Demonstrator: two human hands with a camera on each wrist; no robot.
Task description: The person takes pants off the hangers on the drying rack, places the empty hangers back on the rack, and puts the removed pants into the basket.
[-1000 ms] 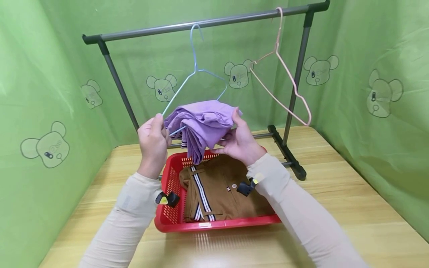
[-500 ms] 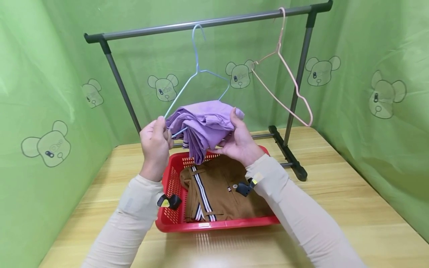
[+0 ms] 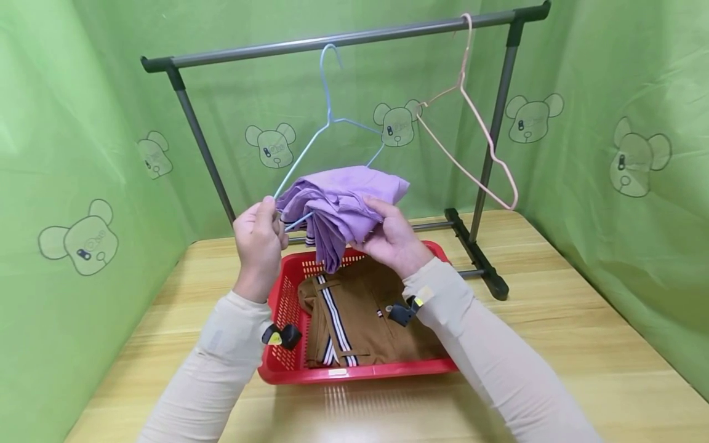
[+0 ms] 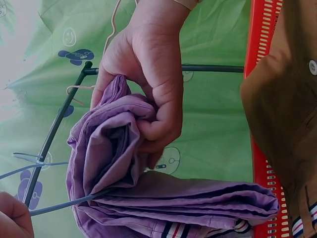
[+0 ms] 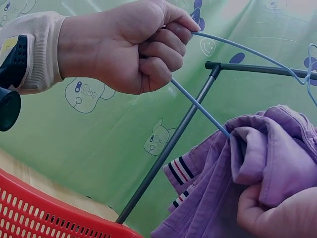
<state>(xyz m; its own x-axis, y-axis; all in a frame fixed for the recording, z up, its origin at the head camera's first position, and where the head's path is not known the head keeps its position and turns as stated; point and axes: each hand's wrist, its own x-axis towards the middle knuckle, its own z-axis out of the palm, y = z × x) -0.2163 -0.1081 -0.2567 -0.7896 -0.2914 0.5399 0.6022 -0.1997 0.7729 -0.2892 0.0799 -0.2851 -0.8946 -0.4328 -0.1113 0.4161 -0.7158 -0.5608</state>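
Observation:
A light blue wire hanger (image 3: 301, 151) is gripped at its left corner by my left hand (image 3: 258, 240), fingers curled around the wire. Its hook overlaps the rail in the head view; I cannot tell if they touch. Over the hanger's lower bar hangs a folded purple garment (image 3: 343, 200) with striped trim. My right hand (image 3: 390, 237) holds this garment from the right, thumb on the front and fingers behind, partly hidden. In the left wrist view the purple garment (image 4: 114, 144) shows its rolled layers, the bar passing into the fold.
A grey rack (image 3: 388, 34) stands behind on the wooden table (image 3: 554, 344). On its right end hangs a pink hanger (image 3: 493, 147). Below my hands sits a red basket (image 3: 365, 371) holding a folded brown garment (image 3: 365, 320). Green curtains surround the table.
My right thumb has slid left and down from the garment's right end onto its front. The hanger and left hand have shifted slightly right and down in view.

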